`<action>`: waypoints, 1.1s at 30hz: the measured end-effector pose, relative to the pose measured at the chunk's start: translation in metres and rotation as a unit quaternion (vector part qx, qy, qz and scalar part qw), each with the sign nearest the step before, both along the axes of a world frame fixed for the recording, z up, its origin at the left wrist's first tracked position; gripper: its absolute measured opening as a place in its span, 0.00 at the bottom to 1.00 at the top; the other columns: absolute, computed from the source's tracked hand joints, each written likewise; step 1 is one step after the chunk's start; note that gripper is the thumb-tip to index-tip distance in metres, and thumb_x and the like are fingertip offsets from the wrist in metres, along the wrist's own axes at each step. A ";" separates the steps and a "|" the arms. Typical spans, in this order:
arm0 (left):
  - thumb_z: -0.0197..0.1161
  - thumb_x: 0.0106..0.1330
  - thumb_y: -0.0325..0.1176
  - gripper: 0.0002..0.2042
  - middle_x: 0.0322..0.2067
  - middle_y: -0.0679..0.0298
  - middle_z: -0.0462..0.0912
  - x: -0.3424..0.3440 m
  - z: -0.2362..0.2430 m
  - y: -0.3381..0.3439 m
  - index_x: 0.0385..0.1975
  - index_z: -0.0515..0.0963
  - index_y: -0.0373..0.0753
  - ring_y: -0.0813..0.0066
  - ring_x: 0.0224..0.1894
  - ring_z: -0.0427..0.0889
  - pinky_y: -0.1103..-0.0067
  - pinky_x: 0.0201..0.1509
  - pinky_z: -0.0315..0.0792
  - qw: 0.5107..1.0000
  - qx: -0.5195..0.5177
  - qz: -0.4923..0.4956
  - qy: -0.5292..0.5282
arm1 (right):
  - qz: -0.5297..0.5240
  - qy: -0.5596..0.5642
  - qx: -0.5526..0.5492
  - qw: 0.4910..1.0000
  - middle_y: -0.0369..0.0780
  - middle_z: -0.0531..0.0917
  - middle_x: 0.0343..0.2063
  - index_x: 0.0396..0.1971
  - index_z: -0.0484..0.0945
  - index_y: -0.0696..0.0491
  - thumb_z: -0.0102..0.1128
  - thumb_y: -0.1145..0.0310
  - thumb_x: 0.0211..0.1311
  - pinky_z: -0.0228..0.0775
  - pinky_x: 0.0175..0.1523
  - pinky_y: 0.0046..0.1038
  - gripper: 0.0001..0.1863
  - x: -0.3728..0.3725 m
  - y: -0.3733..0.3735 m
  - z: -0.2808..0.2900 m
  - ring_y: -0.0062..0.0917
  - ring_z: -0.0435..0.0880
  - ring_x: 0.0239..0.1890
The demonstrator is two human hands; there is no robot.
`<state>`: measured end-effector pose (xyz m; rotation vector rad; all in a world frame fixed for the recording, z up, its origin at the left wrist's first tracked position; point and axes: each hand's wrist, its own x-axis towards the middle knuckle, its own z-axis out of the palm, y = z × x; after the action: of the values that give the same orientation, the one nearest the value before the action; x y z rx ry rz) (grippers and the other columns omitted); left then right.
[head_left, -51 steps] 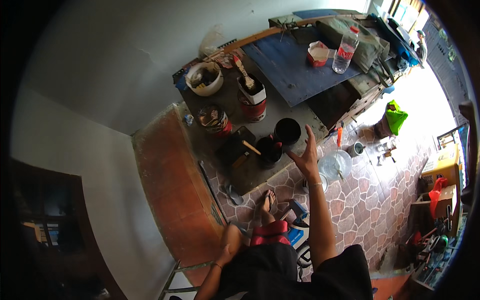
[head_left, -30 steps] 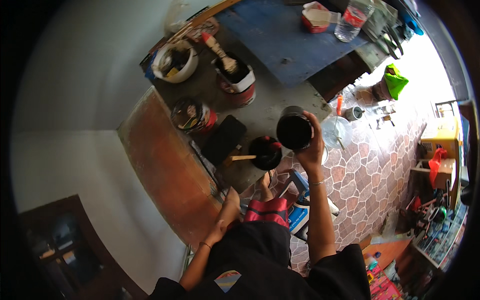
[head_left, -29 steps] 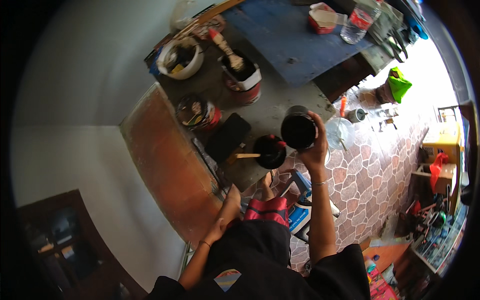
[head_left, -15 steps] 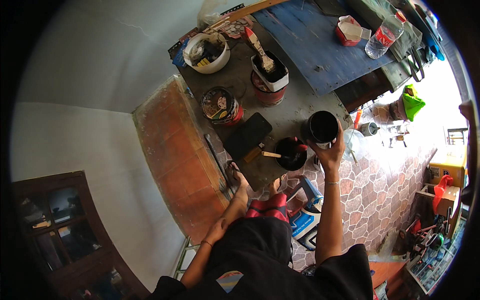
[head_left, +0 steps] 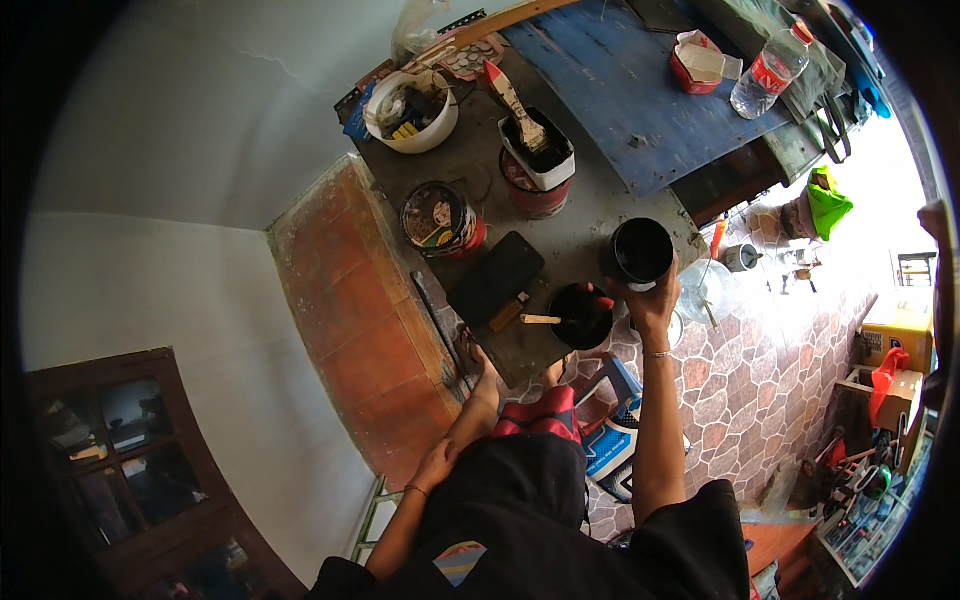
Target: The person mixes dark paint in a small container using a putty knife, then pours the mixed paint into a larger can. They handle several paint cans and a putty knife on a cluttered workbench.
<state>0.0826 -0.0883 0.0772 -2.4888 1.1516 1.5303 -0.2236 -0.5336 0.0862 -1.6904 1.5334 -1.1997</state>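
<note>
My right hand grips a dark round pot over the worktable's near right corner. Just below and left of it is a black tub with a pale brush handle across its rim. A dark flat object lies beside that tub. My left hand rests on my left leg, fingers loosely laid on it. Farther back are a red paint can, a white container on another can with a brush in it, and a white bowl.
A blue board bears a water bottle and red container. An orange tiled step runs along the left. On the stone-patterned floor stand a clear jug and green-topped item; boxes line the right.
Earlier my right hand was spread in the air; it then took hold of the dark pot and still holds it. The view has shifted; my left hand stays on my leg.
</note>
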 end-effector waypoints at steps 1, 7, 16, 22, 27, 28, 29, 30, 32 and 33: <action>0.56 0.76 0.44 0.23 0.60 0.40 0.78 0.000 0.000 0.000 0.62 0.74 0.34 0.40 0.64 0.76 0.61 0.68 0.70 1.000 -0.004 -0.001 -0.005 | -0.004 -0.005 0.006 1.000 0.47 0.84 0.55 0.66 0.69 0.56 0.90 0.67 0.32 0.77 0.62 0.38 0.55 0.000 0.000 0.000 0.42 0.85 0.57; 0.57 0.75 0.43 0.22 0.59 0.40 0.79 -0.005 0.007 -0.009 0.62 0.74 0.34 0.40 0.63 0.76 0.61 0.67 0.71 1.000 -0.003 0.009 -0.012 | -0.040 -0.001 -0.024 0.999 0.47 0.86 0.50 0.59 0.75 0.57 0.91 0.66 0.33 0.79 0.56 0.38 0.48 -0.005 0.005 0.005 0.41 0.87 0.51; 0.61 0.74 0.40 0.22 0.58 0.39 0.80 -0.028 0.104 -0.072 0.62 0.74 0.34 0.42 0.60 0.79 0.62 0.64 0.73 0.998 -0.057 -0.023 -0.015 | -0.044 0.049 -0.100 0.993 0.49 0.80 0.60 0.67 0.67 0.55 0.89 0.63 0.38 0.72 0.67 0.43 0.54 -0.047 0.061 0.068 0.43 0.82 0.61; 0.65 0.72 0.42 0.26 0.61 0.42 0.77 -0.055 0.165 -0.156 0.64 0.72 0.32 0.45 0.64 0.76 0.64 0.68 0.71 0.972 -0.192 -0.060 0.120 | 0.031 -0.020 -0.135 0.990 0.53 0.77 0.64 0.69 0.65 0.52 0.84 0.68 0.46 0.70 0.70 0.43 0.49 -0.039 0.089 0.124 0.45 0.78 0.66; 0.72 0.67 0.44 0.39 0.69 0.45 0.68 -0.092 0.226 -0.206 0.73 0.62 0.35 0.48 0.73 0.67 0.63 0.76 0.63 0.934 -0.306 -0.122 0.139 | 0.057 0.008 -0.102 0.993 0.54 0.81 0.60 0.66 0.70 0.53 0.82 0.69 0.46 0.73 0.66 0.43 0.44 -0.039 0.120 0.157 0.45 0.82 0.62; 0.74 0.65 0.45 0.42 0.71 0.46 0.66 -0.099 0.233 -0.211 0.75 0.59 0.36 0.49 0.74 0.65 0.63 0.77 0.61 0.917 -0.354 -0.128 0.129 | 0.098 -0.032 -0.079 0.992 0.53 0.81 0.60 0.65 0.71 0.54 0.82 0.69 0.45 0.74 0.65 0.42 0.43 -0.037 0.128 0.161 0.46 0.82 0.61; 0.77 0.61 0.42 0.45 0.72 0.47 0.64 -0.105 0.236 -0.215 0.75 0.58 0.37 0.52 0.75 0.65 0.64 0.77 0.61 0.901 -0.393 -0.112 0.145 | 0.140 -0.070 -0.056 0.986 0.53 0.81 0.60 0.64 0.72 0.54 0.83 0.69 0.45 0.75 0.64 0.42 0.43 -0.036 0.135 0.165 0.46 0.82 0.60; 0.80 0.57 0.40 0.49 0.74 0.49 0.62 -0.111 0.236 -0.218 0.76 0.56 0.39 0.54 0.75 0.65 0.65 0.77 0.61 0.877 -0.442 -0.099 0.157 | 0.182 -0.116 -0.039 0.976 0.53 0.81 0.59 0.63 0.73 0.54 0.83 0.69 0.44 0.75 0.63 0.41 0.42 -0.036 0.141 0.169 0.46 0.83 0.59; 0.84 0.53 0.37 0.53 0.74 0.49 0.61 -0.116 0.230 -0.217 0.76 0.55 0.39 0.57 0.74 0.66 0.65 0.78 0.62 0.851 -0.483 -0.087 0.187 | 0.232 -0.084 -0.013 0.969 0.52 0.81 0.59 0.62 0.74 0.56 0.83 0.70 0.41 0.76 0.62 0.41 0.42 -0.027 0.159 0.172 0.47 0.83 0.59; 0.85 0.51 0.36 0.54 0.74 0.49 0.62 -0.115 0.223 -0.216 0.76 0.55 0.39 0.56 0.74 0.66 0.65 0.78 0.61 0.850 -0.477 -0.090 0.205 | 0.259 -0.117 0.008 0.959 0.52 0.80 0.60 0.62 0.74 0.56 0.81 0.73 0.38 0.75 0.63 0.41 0.43 -0.020 0.168 0.172 0.48 0.82 0.59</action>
<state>-0.0325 -0.3041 0.3005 -2.3619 2.6872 1.7544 -0.2436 -0.3657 0.2581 -1.7205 0.8765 -1.0506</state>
